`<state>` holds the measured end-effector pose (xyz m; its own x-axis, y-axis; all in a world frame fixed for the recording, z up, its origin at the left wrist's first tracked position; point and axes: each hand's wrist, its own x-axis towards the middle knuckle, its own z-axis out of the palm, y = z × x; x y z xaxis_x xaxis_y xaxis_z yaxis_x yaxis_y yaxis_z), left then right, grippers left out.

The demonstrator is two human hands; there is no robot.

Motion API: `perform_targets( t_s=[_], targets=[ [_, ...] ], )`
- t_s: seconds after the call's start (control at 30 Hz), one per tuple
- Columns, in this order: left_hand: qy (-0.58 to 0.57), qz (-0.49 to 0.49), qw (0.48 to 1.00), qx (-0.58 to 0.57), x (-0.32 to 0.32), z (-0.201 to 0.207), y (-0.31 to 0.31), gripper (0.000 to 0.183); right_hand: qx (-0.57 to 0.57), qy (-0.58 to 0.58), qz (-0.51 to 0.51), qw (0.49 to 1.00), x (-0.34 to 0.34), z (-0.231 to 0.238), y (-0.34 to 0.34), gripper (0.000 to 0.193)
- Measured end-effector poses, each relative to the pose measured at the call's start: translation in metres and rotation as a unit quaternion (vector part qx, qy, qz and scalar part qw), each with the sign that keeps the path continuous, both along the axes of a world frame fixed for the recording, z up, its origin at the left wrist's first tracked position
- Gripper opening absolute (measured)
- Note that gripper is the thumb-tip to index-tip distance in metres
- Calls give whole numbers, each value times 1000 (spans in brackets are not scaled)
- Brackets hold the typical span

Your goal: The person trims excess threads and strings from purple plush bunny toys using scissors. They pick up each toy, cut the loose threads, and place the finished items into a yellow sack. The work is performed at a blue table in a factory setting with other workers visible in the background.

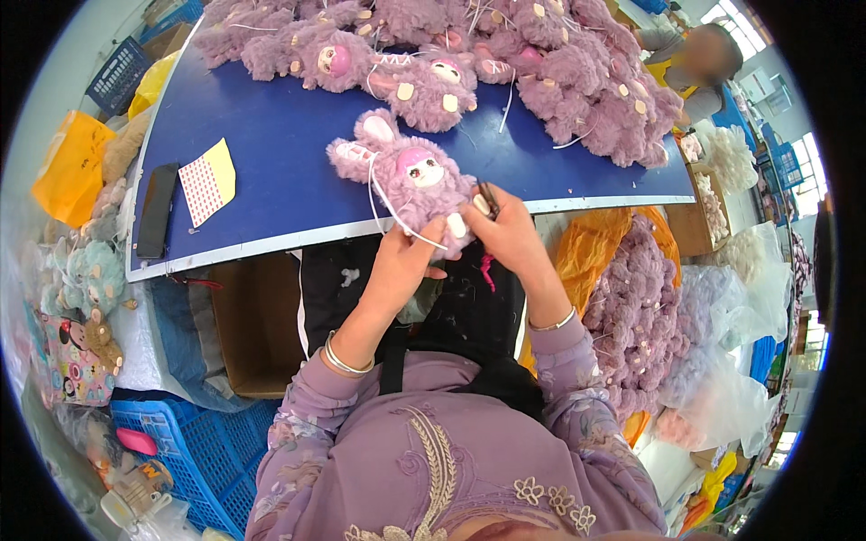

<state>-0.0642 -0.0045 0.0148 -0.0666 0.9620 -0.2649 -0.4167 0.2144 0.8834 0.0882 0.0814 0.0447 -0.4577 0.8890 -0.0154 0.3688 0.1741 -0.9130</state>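
A purple plush doll (419, 203) with long ears, a pink fringe and a pale plastic face leans at the table's near edge, face up. My left hand (403, 263) is closed on its lower left side, and a white cord (386, 200) loops from the doll down across these fingers. Closed at the doll's other side, my right hand (507, 233) holds a small dark tool (489, 196), its kind partly hidden by the fingers. The fingertips of this hand are beside the doll's cream-coloured paws.
Similar purple plush dolls (577, 81) are heaped along the blue table's (298, 135) far side. A black phone (158, 209) and a sheet of stickers (206, 183) lie at left. An orange bag (585, 248) of purple plush stands right, a blue crate (194, 451) lower left. Another person (695, 68) sits far right.
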Motion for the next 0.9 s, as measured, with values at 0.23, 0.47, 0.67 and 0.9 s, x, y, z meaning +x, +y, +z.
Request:
perform_targets(
  t_s=[0.23, 0.47, 0.67, 0.9],
  targets=[
    [-115, 100, 984, 89, -2, 8, -7, 40, 44, 72, 23, 996, 1, -8, -33, 25],
    [-166, 128, 972, 102, 4, 6, -10, 38, 71, 61, 29, 995, 14, 17, -48, 23],
    [-131, 30, 983, 124, -4, 10, -15, 43, 44, 70, 54, 995, 23, 16, -50, 32],
    [-44, -43, 993, 103, 10, 0, 4, 56, 47, 132, -81, 987, 63, 6, -57, 29]
  ],
)
